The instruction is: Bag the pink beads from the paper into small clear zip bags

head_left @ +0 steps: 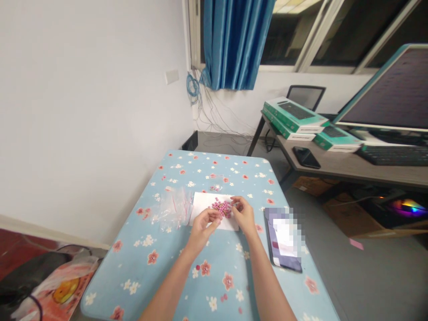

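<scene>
Left hand (204,223) and right hand (243,211) flanked 1 loose heap of small pink beads (223,207), which lay between them on a sheet of white paper (202,201). The left was at the heap's near left edge, its fingers curled and its thumb stretched toward their tips; whether it pinched a bead, I could not tell. The right reached in at the opposite edge, thumb and fingers bent close to the outermost beads, and I could not make out whether those tips met or stood apart.

The beads looked rounded, mostly bright pink with some darker bits mixed in, bunched in the middle and looser toward the far side. Just left of the paper sprawled crumpled clear plastic bags (174,207), shiny and creased, with thin red lines. Beyond the paper lay 1 small transparent bag (216,188) with a few bits inside.

All of it rested on a round-cornered table (133,249), pale blue, printed with white and coral flowers. Right of the hands lay a flat, dark-edged device (283,240), partly blurred into blocks. On a wood-grained desk (329,167) sat 3 green and white boxes (297,115).
</scene>
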Demonstrator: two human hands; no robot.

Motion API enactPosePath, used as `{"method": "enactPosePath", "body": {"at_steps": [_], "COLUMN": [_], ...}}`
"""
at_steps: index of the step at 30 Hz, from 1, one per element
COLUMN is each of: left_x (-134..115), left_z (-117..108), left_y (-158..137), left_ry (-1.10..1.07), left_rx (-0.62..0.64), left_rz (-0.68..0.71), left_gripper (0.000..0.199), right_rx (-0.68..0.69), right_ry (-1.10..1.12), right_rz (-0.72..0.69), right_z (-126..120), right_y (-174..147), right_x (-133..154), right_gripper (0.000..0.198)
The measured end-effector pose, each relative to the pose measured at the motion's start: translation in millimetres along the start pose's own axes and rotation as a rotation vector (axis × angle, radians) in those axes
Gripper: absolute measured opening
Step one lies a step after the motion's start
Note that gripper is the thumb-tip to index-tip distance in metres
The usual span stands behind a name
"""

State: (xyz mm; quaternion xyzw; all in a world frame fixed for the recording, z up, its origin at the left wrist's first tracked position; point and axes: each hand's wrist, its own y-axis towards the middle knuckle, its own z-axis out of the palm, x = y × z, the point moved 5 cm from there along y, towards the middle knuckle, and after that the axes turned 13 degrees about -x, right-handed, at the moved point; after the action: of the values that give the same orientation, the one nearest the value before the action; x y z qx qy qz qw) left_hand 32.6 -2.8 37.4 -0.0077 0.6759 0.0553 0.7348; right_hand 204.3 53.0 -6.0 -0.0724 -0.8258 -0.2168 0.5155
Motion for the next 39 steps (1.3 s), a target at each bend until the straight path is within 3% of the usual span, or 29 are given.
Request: {"method": "enactPosePath", "body": {"at_steps": [4,8,10,13,18,22,29,34,39], "left_x": [-34.3,-51.7,-45.4,-28.6,-5.8,-0.1,2.9,-24.3,-66.9], "left_z": [-47.1,-116.3,-139.1,-154.4,-158.3,-156.2,-157.2,-145.9,-98.9], "left_y": [-7.6,2.7,15.2,32.2,46.2,51.5,58.1,53.3,31.4], "left_ry": [0.084,0.572,0.855,1.084,1.211,1.209,1.173,1.164,1.053], "left_rx": [-0.197,-0.446,-0.416,-0.234,-0.013,0.041,0.074,-0.006,-0.079], "left_rz": [0.108,0.343,0.392,0.471,0.397,0.355,0.413,0.506,0.613], "left_gripper": [0.024,0.025,0.031,0.049,0.066,0.067,0.067,0.062,0.066], "right_rx": [-0.003,-0.011,-0.009,-0.011,-0.010,-0.006,-0.035,-0.117,-0.113], "right_ry": [0.040,0.044,0.044,0.048,0.036,0.024,0.060,0.032,-0.257], "right_rz": [0.011,0.031,0.040,0.036,0.004,-0.004,0.002,-0.030,-0.235], "right_z": [1.3,1.6,1.6,1.1,0.8,1.0,-1.2,-10.7,-17.0], "right_y": [0.7,1.8,1.8,1.5,1.4,1.7,0.8,-0.3,-2.7], "right_x": [-2.2,-3.3,-3.0,-1.9,-1.4,-2.8,-0.2,6.1,11.9], "right_gripper": [0.033,0.031,0.030,0.029,0.029,0.029,0.026,0.021,0.018]}}
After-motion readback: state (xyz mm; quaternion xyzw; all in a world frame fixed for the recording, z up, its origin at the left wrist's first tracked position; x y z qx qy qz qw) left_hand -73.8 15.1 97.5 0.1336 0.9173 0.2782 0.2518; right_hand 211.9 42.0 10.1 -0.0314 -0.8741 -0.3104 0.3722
